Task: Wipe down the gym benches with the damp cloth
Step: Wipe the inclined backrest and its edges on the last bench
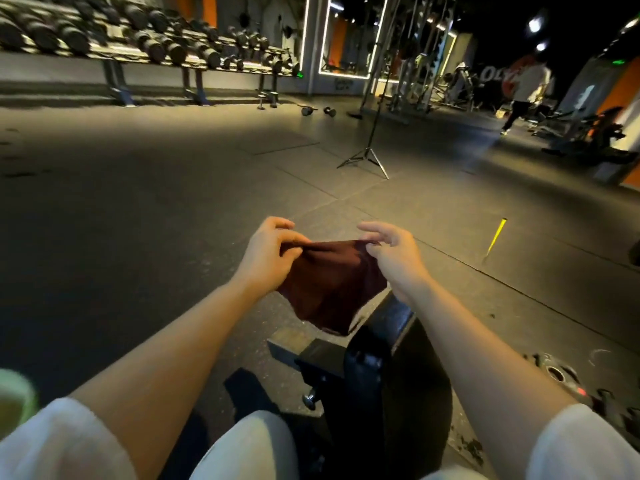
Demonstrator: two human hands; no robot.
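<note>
A dark maroon cloth [334,282] hangs spread in the air between my hands. My left hand [268,256] pinches its upper left corner. My right hand [393,254] pinches the upper right corner, its other fingers loosely spread. Below the cloth stands a black gym bench [384,368], seen end-on, with its steel foot bar [287,348] on the floor. The cloth's lower edge hangs just above the bench's far end.
A long dumbbell rack [138,39] lines the far wall. A light tripod [369,147] stands on the rubber floor ahead, loose dumbbells [329,111] beyond it. A yellow-handled tool [495,239] lies right. A person [523,91] walks at far right. Weight plates [561,375] lie beside the bench.
</note>
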